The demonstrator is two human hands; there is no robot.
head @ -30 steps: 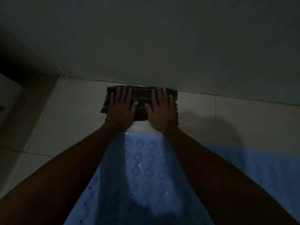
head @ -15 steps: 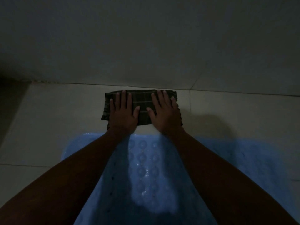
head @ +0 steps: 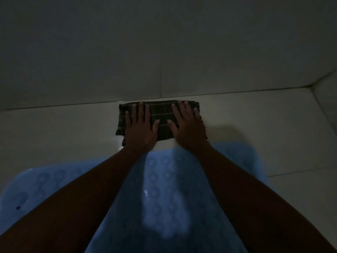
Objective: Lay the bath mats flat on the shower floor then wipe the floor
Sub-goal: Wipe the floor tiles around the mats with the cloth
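Note:
A dark checked cloth point(head: 163, 117) lies folded on the pale tiled shower floor point(head: 58, 132), its far edge against the base of the wall. My left hand point(head: 139, 127) presses flat on the cloth's left half, fingers spread. My right hand point(head: 187, 127) presses flat on its right half the same way. A translucent blue bath mat point(head: 160, 190) with round suction-cup bumps lies flat on the floor under my forearms, just short of the cloth. Its near part is hidden by my arms.
The wall point(head: 164, 48) rises directly behind the cloth. At the far right the floor meets a side wall in a corner point(head: 310, 86). A wet sheen shows on the tile point(head: 119, 147) left of my left wrist. The scene is dim.
Both hands have slid the cloth to the right along the wall's base. The view has panned right, so the right corner now shows and the dark left edge is gone.

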